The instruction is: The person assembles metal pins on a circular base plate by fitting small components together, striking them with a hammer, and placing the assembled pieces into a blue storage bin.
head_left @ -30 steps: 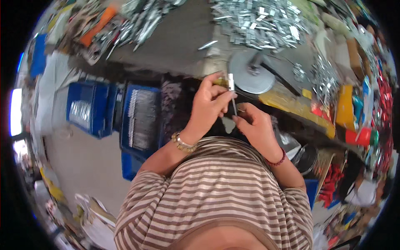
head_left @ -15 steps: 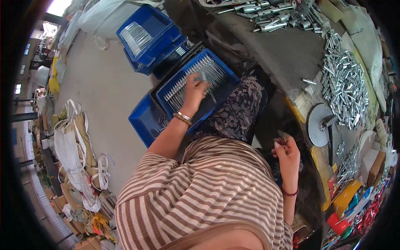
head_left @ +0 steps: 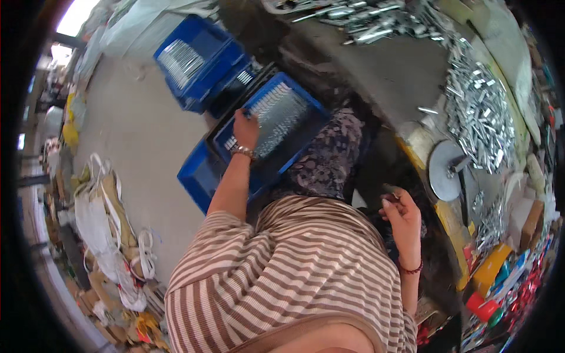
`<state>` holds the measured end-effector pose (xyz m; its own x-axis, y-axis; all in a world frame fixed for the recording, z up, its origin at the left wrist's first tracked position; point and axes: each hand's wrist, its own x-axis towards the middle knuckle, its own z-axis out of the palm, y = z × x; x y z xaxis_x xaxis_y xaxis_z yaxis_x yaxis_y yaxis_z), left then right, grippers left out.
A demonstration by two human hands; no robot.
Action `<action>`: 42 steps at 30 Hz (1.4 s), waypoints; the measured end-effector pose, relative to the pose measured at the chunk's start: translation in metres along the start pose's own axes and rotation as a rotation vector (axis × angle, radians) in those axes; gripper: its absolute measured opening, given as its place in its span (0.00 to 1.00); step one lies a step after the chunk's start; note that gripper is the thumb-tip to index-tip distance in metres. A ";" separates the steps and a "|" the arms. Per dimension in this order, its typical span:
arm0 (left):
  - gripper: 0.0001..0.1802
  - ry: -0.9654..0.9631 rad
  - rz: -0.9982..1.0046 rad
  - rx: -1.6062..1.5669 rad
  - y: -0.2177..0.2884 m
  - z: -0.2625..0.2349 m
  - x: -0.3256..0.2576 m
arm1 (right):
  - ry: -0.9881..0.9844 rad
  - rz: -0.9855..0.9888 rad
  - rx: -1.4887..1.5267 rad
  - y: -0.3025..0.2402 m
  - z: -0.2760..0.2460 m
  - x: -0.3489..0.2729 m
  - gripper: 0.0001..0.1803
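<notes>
1. Closest to the camera, a striped shirt [head_left: 294, 276] is filling the bottom of the view, with both forearms heading up and away from it.

2. The right hand [head_left: 401, 213] is hanging out in front of the body, near the edge of the table [head_left: 376, 76]. Its fingers are curling in and seem to be pinching a small dark bit at the tips, but it's too tiny to tell what it is. A red bracelet is sitting on that wrist.

3. The left hand [head_left: 246, 128] is reaching way out to the person's left, wearing a beaded bracelet. It's resting on the near-left rim of a blue crate [head_left: 306, 103], fingers curled down onto the metal pieces [head_left: 276, 117] inside. I can't tell if it's actually gripping one or just touching them.

4. Those metal pieces are lying in neat rows, long axes pointing roughly from the hand toward the far right corner of the crate. So the left hand is right on them, while the right one is well apart, over by the table.

5. Further out, a second blue crate [head_left: 197, 59] with more metal parts is sitting on the floor [head_left: 135, 129] just beyond.

6. On the table, a round metal disc [head_left: 445, 170] is standing beside a heap of loose shiny metal bits [head_left: 479, 112].

7. Bags and clutter [head_left: 112, 229] are piling up along the far left of the floor.
</notes>
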<state>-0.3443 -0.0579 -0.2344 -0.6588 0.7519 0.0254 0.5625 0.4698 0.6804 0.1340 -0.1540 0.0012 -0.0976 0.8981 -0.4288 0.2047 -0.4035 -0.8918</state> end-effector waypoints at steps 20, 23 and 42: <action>0.11 -0.499 1.241 -0.015 0.415 0.037 -0.117 | 0.537 -0.449 -0.388 -0.018 -0.061 -0.041 0.12; 0.10 -0.587 1.177 -0.042 0.418 0.040 -0.122 | 0.959 -0.398 -0.671 -0.007 -0.114 -0.061 0.08; 0.08 -0.842 1.296 -0.233 0.421 0.015 -0.203 | 1.299 -0.145 -0.920 0.027 -0.224 -0.012 0.10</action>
<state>0.0338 -0.0064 0.0357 0.6996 0.6418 0.3142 0.3642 -0.6985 0.6160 0.3589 -0.1366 0.0147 0.5917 0.6440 0.4849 0.8054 -0.4994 -0.3194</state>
